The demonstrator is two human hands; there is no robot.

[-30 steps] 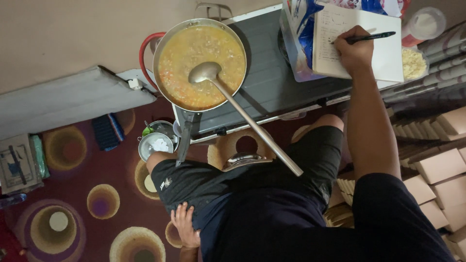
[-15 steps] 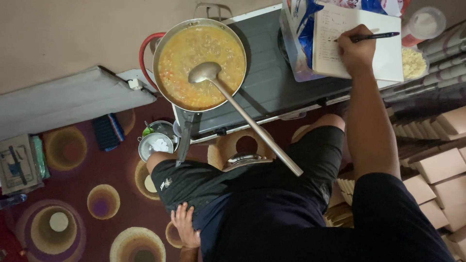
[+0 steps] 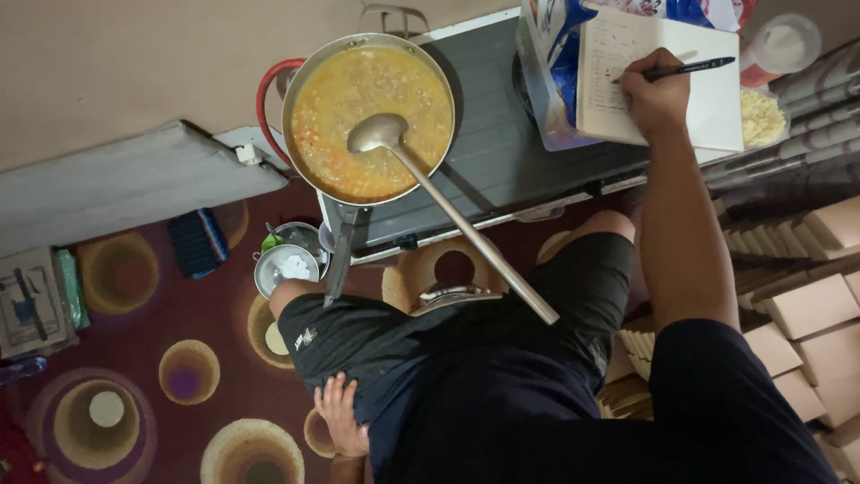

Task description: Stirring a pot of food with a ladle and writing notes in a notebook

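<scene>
My right hand [image 3: 657, 97] grips a black pen [image 3: 690, 67] with its tip on the white page of an open notebook [image 3: 663, 90], which lies at the far right of a dark stove top [image 3: 502, 152]. My left hand [image 3: 341, 414] rests flat on my hip against my black shorts [image 3: 430, 332], fingers apart, holding nothing. A round metal pan [image 3: 369, 116] of orange-yellow stew sits on the stove. In it rests a steel ladle [image 3: 448, 211], whose long handle reaches toward my lap.
A blue and white plastic bag [image 3: 551, 54] lies under the notebook. Small steel bowls [image 3: 287, 264] stand on the maroon circle-patterned carpet [image 3: 134, 385]. Cardboard boxes [image 3: 806, 305] are stacked at the right. A red hose [image 3: 269, 90] curves behind the pan.
</scene>
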